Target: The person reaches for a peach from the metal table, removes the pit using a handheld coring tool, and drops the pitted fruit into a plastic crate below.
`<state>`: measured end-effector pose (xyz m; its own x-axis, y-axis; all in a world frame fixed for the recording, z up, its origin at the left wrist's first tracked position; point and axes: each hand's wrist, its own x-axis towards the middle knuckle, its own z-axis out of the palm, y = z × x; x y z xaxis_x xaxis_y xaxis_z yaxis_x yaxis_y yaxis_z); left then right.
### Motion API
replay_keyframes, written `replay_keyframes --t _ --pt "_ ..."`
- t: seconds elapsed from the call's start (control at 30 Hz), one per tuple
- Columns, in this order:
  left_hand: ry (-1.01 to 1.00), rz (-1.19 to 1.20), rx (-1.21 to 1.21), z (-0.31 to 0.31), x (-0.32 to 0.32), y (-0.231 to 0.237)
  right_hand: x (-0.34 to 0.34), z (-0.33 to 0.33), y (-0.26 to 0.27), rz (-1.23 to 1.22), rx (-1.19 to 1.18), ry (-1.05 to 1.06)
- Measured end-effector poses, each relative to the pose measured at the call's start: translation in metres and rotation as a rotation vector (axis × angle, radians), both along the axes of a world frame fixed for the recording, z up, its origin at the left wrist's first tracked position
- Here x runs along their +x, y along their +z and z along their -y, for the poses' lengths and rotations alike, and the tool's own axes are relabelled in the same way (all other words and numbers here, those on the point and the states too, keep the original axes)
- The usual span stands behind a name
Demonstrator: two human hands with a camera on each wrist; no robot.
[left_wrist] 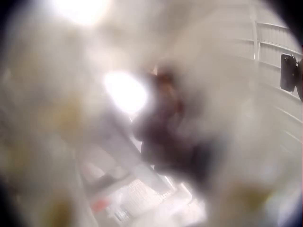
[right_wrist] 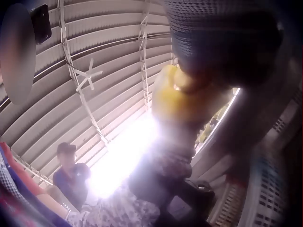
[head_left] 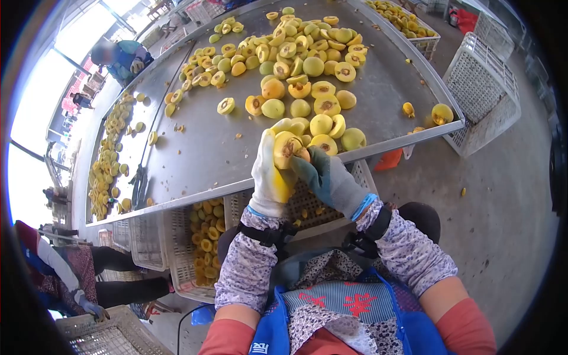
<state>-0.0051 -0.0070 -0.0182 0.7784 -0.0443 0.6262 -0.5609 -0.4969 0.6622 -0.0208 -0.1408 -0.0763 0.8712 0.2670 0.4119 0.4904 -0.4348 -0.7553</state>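
In the head view my left hand [head_left: 270, 177], in a white glove stained yellow, holds a peach half [head_left: 286, 149] with its cut face and brown pit hollow showing. My right hand [head_left: 334, 180], in a grey and teal glove, curls its fingers against the right edge of that half. Both hands are over the near edge of the metal table [head_left: 207, 148]. Just beyond them lies a pile of halved and whole yellow peaches [head_left: 299, 108]. The right wrist view shows the yellow-stained glove close to the dark right glove. The left wrist view is badly blurred.
Under the table edge, a crate [head_left: 177, 248] holds peach halves. More halves [head_left: 106, 160] line the table's left side. A full crate [head_left: 408, 26] stands beyond the right edge, with a white crate [head_left: 482, 94] nearby. Other people stand at the left.
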Motion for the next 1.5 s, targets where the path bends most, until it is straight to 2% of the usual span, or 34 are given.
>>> replay_keyframes --t 0.07,0.17,0.2,0.23,0.27,0.3,0.33,0.37,0.43,0.5,0.57,0.67,0.73,0.77,0.8,0.83,0.87,0.93,0.97,1.0,1.03,1.07,1.1,1.13,1.17,1.2,1.27,1.33,1.47,1.5 --pt "0.032 0.162 0.142 0.000 0.006 -0.004 -0.002 -0.002 0.006 -0.014 -0.029 0.008" --pt "0.063 0.256 0.219 -0.001 0.010 -0.008 -0.005 -0.003 0.016 -0.046 0.053 -0.053" --pt "0.062 0.255 0.219 -0.001 0.008 -0.010 -0.005 -0.004 0.011 -0.035 -0.067 -0.048" --pt "0.035 0.135 0.126 -0.001 0.004 -0.013 -0.005 -0.005 0.005 -0.025 -0.188 -0.042" --pt "0.009 0.014 0.034 0.000 0.002 -0.014 -0.003 -0.007 0.000 -0.025 -0.189 -0.042" --pt "0.009 0.014 0.033 0.002 0.001 -0.014 -0.001 -0.011 -0.004 -0.156 -0.033 -0.009" --pt "-0.051 -0.099 -0.204 0.005 -0.001 -0.012 0.000 -0.014 -0.007 -0.287 0.123 0.023" --pt "-0.110 -0.211 -0.441 0.006 -0.002 -0.010 -0.001 -0.017 -0.008 -0.288 0.122 0.023" --pt "-0.097 -0.257 -0.494 0.007 -0.003 -0.010 -0.002 -0.021 -0.008 -0.348 0.316 0.154" --pt "-0.085 -0.303 -0.546 0.006 -0.003 -0.007 -0.005 -0.023 -0.011 -0.325 0.324 0.149" --pt "-0.238 -0.595 -1.014 0.002 -0.003 -0.002 -0.007 -0.025 -0.017 -0.303 0.334 0.144" --pt "-0.252 -0.589 -0.934 -0.001 0.001 -0.010 -0.009 -0.024 -0.018 -0.315 0.286 0.171" --pt "-0.281 -0.607 -0.917 0.000 0.001 -0.006 -0.015 -0.021 -0.001 -0.659 0.513 0.256" --pt "-0.311 -0.618 -0.901 -0.001 0.002 -0.004 -0.018 -0.016 0.016 -0.661 0.513 0.255" --pt "-0.311 -0.617 -0.903 -0.005 0.004 -0.003 -0.021 -0.008 0.046 -0.949 0.503 0.234" --pt "-0.395 -0.677 -0.881 -0.010 0.006 -0.002 -0.022 -0.004 0.062 -1.237 0.484 0.208" --pt "-0.479 -0.734 -0.855 -0.012 0.008 -0.001 -0.020 -0.008 0.043 -1.236 0.479 0.210" --pt "-0.425 -0.675 -0.858 -0.008 0.009 -0.004 -0.015 -0.023 -0.022 -0.307 0.450 0.170" --pt "-0.375 -0.620 -0.855 -0.004 0.008 -0.005 -0.013 -0.028 -0.033 -0.310 0.452 0.169" --pt "-0.376 -0.625 -0.854 0.000 0.006 -0.005 -0.010 -0.035 -0.027 -0.110 0.472 0.135" --pt "-0.289 -0.629 -0.892 0.006 0.004 -0.003 -0.009 -0.037 -0.022 0.089 0.486 0.101" --pt "-0.201 -0.630 -0.930 0.008 0.002 -0.002 -0.014 -0.027 -0.016 0.086 0.484 0.101" --pt "-0.195 -0.632 -0.934 0.005 0.001 0.000 -0.025 -0.008 0.035 -0.649 0.688 0.272" --pt "-0.290 -0.702 -0.930 0.000 0.003 0.003 -0.029 0.004 0.061 -1.400 0.840 0.431" --pt "-0.386 -0.770 -0.922 -0.005 0.004 0.005 -0.028 0.009 0.060 -1.404 0.835 0.433" --pt "-0.383 -0.769 -0.924 -0.009 0.006 0.004 -0.028 0.013 0.060 -1.441 0.814 0.497" --pt "-0.511 -0.830 -0.770 -0.015 0.009 0.000 -0.027 0.016 0.058 -1.477 0.797 0.562" --pt "-0.490 -0.821 -0.709 -0.015 0.008 0.002 -0.028 0.017 0.055 -1.369 0.567 0.476" --pt "-0.386 -0.722 -0.581 -0.010 0.003 -0.004 -0.028 0.017 0.059 -1.452 0.538 0.458" --pt "-0.387 -0.721 -0.581 -0.008 0.001 -0.004 -0.031 0.016 0.055 -1.515 0.651 0.536"
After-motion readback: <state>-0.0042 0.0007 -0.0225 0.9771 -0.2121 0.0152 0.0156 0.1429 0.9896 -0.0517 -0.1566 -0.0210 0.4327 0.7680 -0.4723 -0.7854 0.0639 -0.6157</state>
